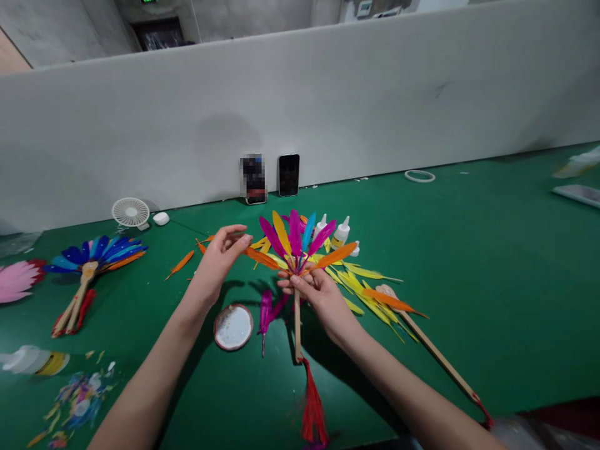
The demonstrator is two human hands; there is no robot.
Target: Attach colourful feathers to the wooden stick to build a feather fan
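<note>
My right hand [319, 290] grips a feather fan [294, 240] where the quills meet the wooden handle [297, 325]. The fan has magenta, yellow, blue and orange feathers, and a red tassel [313, 406] hangs from its lower end. My left hand [222, 256] is at the fan's left side, its fingers curled at the outer tip of an orange feather [262, 257]; the exact contact is partly hidden. Below the fan, magenta feathers [265, 309] lie beside a small round dish of white glue [233, 327].
Yellow feathers [370, 300] and a second wooden handle [435, 353] lie at right. Glue bottles [341, 232] stand behind the fan. Blue feather fans [96, 256], a glue bottle [40, 361] and scraps [79, 400] are left. A small fan [131, 213] and a phone [289, 175] are near the partition.
</note>
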